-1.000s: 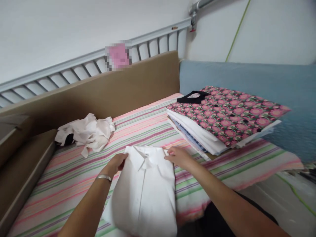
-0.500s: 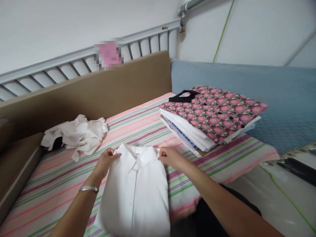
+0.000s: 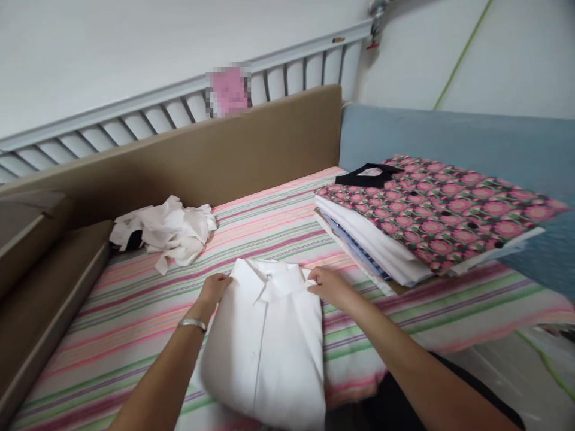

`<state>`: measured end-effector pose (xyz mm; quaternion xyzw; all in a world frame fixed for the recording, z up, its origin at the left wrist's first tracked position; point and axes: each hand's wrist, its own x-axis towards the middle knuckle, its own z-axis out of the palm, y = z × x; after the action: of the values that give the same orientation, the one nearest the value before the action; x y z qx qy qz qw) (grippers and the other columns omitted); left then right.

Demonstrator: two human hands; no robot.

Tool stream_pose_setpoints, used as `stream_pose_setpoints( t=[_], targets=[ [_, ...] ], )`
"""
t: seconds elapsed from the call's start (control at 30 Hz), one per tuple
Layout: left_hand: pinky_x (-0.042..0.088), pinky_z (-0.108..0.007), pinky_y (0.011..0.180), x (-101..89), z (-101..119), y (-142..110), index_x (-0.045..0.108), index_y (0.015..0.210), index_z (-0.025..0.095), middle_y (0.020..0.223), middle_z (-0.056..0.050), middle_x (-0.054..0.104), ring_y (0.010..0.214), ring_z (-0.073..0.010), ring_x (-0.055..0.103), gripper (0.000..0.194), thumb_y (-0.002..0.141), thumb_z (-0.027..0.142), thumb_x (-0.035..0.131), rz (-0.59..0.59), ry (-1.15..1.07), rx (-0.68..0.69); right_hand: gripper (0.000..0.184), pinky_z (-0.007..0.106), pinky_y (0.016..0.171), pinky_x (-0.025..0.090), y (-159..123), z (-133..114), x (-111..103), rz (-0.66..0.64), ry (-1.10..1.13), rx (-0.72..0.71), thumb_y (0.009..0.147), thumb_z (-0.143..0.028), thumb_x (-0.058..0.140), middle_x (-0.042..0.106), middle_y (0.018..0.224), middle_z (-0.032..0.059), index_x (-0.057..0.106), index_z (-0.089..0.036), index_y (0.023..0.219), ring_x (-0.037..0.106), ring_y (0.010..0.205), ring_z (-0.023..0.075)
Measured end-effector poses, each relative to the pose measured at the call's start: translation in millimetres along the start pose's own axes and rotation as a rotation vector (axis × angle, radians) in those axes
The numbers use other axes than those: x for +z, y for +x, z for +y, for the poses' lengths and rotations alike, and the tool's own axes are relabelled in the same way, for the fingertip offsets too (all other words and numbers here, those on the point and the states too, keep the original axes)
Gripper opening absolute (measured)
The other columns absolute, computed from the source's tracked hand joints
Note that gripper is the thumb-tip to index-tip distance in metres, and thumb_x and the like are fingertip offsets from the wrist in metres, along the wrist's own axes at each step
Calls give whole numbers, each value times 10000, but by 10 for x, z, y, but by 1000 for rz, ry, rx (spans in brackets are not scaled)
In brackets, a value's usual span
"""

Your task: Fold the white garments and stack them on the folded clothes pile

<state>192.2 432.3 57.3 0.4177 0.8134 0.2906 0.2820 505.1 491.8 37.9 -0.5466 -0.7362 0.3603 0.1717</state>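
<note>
While both hands stay at the shoulders of the white collared shirt (image 3: 283,353), the head view has turned a little in the last half second, so that all things stand further to the right in it. In this view, the shirt lies front side up on the striped sheet (image 3: 269,224), between the two hands, and its lower end runs to the bottom edge. The left hand (image 3: 214,288), above a silver bracelet (image 3: 193,324), has its fingers brought together and apparently closed on the shirt's shoulder edge; its thumb showed more clearly on the cloth a half second ago. The right hand (image 3: 330,286) pinches the opposite shoulder edge between thumb and forefinger, with almost no opening. Its hold looks nearly the same as before. Between them the collar (image 3: 256,281) is standing neat and spread. For the work, I judge this change as a small adjustment of the left hold, since the shirt keeps its flat, narrow shape. The floral garment (image 3: 449,221) on top of the stack at right, and the crumpled white cloth (image 3: 179,224) at left, remain untouched and well apart from the hands.
</note>
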Motion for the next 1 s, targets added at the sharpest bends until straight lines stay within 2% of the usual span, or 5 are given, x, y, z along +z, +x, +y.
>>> stream_pose_setpoints(
  t=[0.13,0.3,0.57,0.73,1.0],
  targets=[
    [386,-290,663,140,-24,-102,585,762,186,760,-43,632,743,-192,564,203,771,349,463,205,163,82,135,211,502,270,27,31,39,-52,186,-77,669,-148,556,441,574,-68,571,-195,795,418,538,91],
    [416,-381,729,231,20,-232,581,953,182,905,-118,629,853,-275,571,285,824,364,405,275,304,150,265,192,505,283,106,65,61,-59,152,-1,597,-28,561,478,616,-61,586,-170,819,429,556,77],
    [382,-442,976,427,-150,-1137,454,1268,182,1302,-128,507,1226,-277,429,428,879,349,395,328,564,758,206,181,501,381,86,92,-79,-129,225,7,825,-257,442,598,651,-9,610,-156,763,553,568,95],
    [343,-533,985,757,-431,-1595,375,1361,248,1443,-116,358,1344,-335,258,527,858,389,448,359,763,768,138,194,557,383,112,118,-11,-70,120,15,718,-237,598,635,714,-10,646,-180,834,554,622,106],
    [310,-533,1015,811,-451,-1563,296,1401,261,1470,-108,304,1361,-318,220,568,862,363,445,322,809,742,242,205,622,362,78,26,0,-20,8,8,632,-57,585,647,778,0,662,-180,826,544,689,112]
  ],
)
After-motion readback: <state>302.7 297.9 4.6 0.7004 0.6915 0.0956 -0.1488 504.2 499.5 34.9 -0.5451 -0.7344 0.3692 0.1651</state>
